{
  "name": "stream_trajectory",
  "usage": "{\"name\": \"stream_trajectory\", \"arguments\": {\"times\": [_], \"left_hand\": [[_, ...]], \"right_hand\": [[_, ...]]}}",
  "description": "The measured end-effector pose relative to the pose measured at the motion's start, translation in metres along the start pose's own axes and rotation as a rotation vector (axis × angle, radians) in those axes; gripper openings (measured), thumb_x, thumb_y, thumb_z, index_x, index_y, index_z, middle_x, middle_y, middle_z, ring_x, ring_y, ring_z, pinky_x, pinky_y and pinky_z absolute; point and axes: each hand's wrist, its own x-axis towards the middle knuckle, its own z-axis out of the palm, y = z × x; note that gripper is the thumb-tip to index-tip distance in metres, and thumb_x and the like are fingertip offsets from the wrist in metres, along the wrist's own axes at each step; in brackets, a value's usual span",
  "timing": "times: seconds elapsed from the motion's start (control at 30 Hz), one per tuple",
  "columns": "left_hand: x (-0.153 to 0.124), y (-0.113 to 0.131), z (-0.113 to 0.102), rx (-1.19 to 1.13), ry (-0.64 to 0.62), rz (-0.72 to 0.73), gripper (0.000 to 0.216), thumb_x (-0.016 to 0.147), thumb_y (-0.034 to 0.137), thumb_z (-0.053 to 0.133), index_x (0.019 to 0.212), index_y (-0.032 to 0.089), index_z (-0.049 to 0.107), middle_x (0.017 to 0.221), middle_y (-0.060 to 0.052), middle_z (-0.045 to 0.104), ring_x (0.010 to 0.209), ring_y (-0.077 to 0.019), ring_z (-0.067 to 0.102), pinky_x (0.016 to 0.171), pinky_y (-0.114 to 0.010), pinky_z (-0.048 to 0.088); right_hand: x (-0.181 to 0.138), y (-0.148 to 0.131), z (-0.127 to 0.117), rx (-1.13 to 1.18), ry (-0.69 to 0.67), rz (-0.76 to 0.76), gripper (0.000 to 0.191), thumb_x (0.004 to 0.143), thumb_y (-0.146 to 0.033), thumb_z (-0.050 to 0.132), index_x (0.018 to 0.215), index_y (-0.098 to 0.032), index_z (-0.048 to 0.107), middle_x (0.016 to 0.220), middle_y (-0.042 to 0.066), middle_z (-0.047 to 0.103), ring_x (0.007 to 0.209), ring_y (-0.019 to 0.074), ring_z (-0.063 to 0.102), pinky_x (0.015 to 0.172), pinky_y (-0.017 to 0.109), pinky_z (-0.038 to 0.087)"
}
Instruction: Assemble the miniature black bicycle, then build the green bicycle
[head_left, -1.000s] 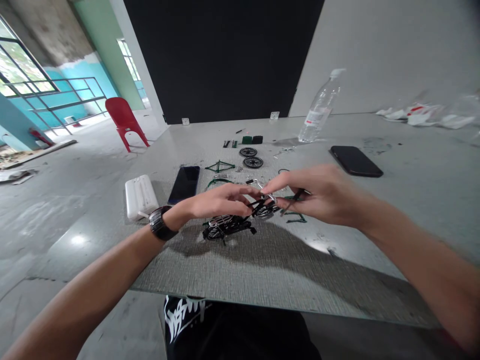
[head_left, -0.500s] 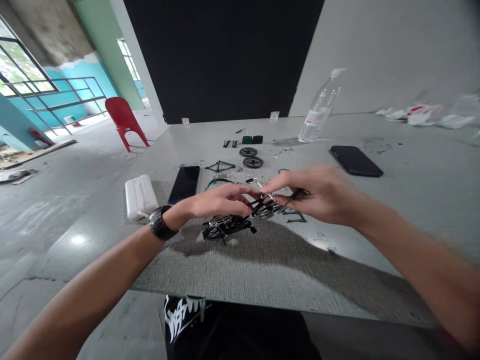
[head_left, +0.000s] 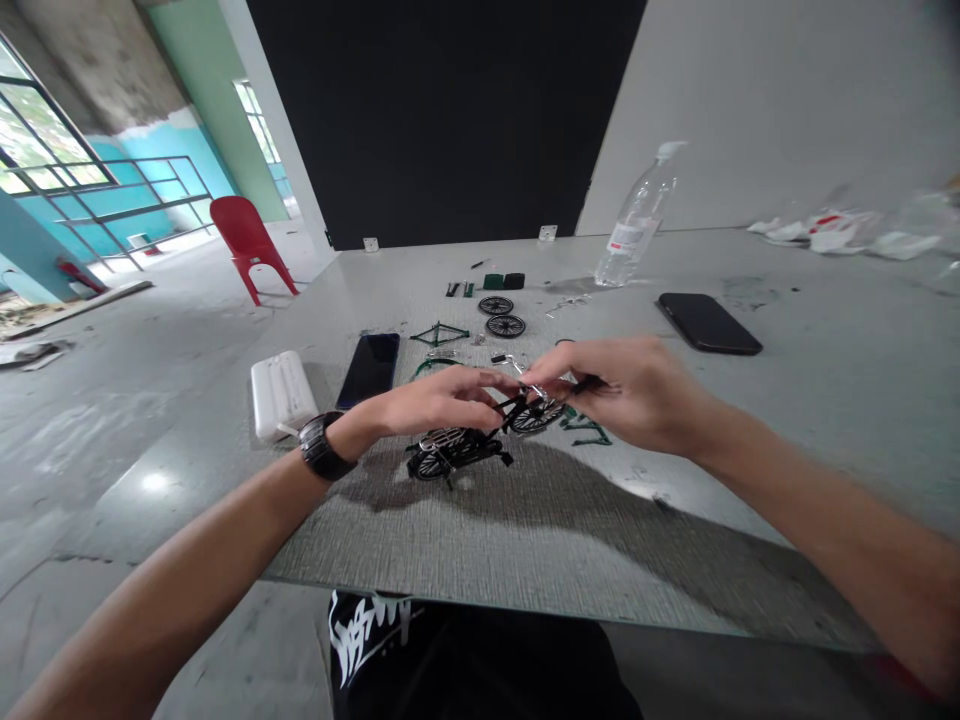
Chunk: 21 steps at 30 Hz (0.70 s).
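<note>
A small black model bicycle (head_left: 465,445) stands on the grey mat (head_left: 525,530). My left hand (head_left: 442,400), with a black watch on its wrist, pinches the bicycle near its front end. My right hand (head_left: 622,390) is closed around a thin dark tool (head_left: 583,382) and its fingertips meet the left hand's at the bicycle's handlebar area. Further back on the mat lie a green frame (head_left: 439,333), two loose black wheels (head_left: 500,314) and other small parts.
A dark phone (head_left: 369,368) and a white power bank (head_left: 280,394) lie left of the bicycle. Another black phone (head_left: 709,323) lies at the right, a clear plastic bottle (head_left: 637,220) behind it. Crumpled wrappers (head_left: 840,230) sit far right. A red chair (head_left: 247,240) stands beyond.
Both hands stay pinched at the bicycle's front. The right hand has shifted slightly left and its wrist has dropped a little. The bicycle has hardly moved.
</note>
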Motion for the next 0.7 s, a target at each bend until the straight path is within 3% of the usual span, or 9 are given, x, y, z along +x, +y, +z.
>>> {"name": "stream_trajectory", "arguments": {"times": [0.17, 0.3, 0.5, 0.7], "left_hand": [[0.000, 0.000, 0.000, -0.006, -0.005, 0.030, 0.056, 0.090, 0.043, 0.064, 0.136, 0.012, 0.059, 0.097, -0.008, 0.069, 0.081, -0.0181, 0.056, 0.070, -0.032, 0.044], [0.000, 0.002, -0.001, 0.016, -0.023, 0.031, 0.053, 0.090, 0.044, 0.064, 0.133, 0.013, 0.061, 0.086, -0.003, 0.063, 0.075, -0.0155, 0.050, 0.066, -0.030, 0.040], [-0.001, 0.003, -0.002, 0.053, 0.020, 0.001, 0.049, 0.089, 0.045, 0.064, 0.126, 0.012, 0.063, 0.074, 0.002, 0.052, 0.066, -0.0126, 0.039, 0.059, -0.028, 0.032], [-0.001, 0.000, -0.002, 0.040, 0.023, 0.008, 0.048, 0.091, 0.046, 0.064, 0.127, 0.014, 0.063, 0.079, 0.000, 0.056, 0.066, -0.0123, 0.042, 0.058, -0.027, 0.034]], "right_hand": [[0.001, -0.001, -0.003, -0.048, -0.070, 0.024, 0.017, 0.099, -0.024, 0.058, 0.110, -0.024, 0.071, 0.088, 0.001, 0.080, 0.062, 0.0128, 0.068, 0.053, 0.026, 0.041], [0.000, 0.001, -0.002, -0.055, -0.071, -0.014, 0.025, 0.100, -0.024, 0.056, 0.120, -0.027, 0.071, 0.097, 0.002, 0.081, 0.071, 0.0142, 0.071, 0.060, 0.026, 0.046], [-0.001, 0.004, 0.004, 0.010, -0.036, -0.055, 0.026, 0.099, -0.017, 0.055, 0.116, -0.024, 0.073, 0.100, 0.004, 0.080, 0.081, 0.0161, 0.075, 0.067, 0.027, 0.053], [-0.003, 0.003, 0.008, 0.009, -0.005, -0.037, 0.029, 0.096, -0.010, 0.052, 0.114, -0.023, 0.072, 0.103, 0.005, 0.080, 0.082, 0.0160, 0.074, 0.068, 0.028, 0.055]]}}
